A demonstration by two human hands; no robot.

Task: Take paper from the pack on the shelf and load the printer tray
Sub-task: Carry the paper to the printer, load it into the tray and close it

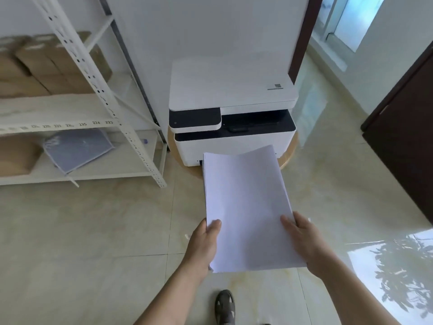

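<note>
Brown cardboard boxes [54, 64] sit stacked, a dark door [407, 137] stands right, a shoe [225, 307] below.

White paper [246, 202], a white printer [232, 113] with black panels on a tan round stand [289, 156], a white shelf [82, 109] holding brown boxes [46, 64], cream marbled floor [93, 231], dark brown door [407, 146].

Paper stack [246, 207]: white, matt, smooth sheets. Printer [232, 109]: white plastic casing, matt; black panel [194, 118] glossy. Round base [289, 151] beneath: pale wood. Shelf [77, 109]: white-painted perforated metal uprights, matt boards. Boxes [46, 64]: brown cardboard, dull. Pack [78, 148]: shiny wrapper. Floor [93, 231]: polished cream tile, highly reflective.
</note>
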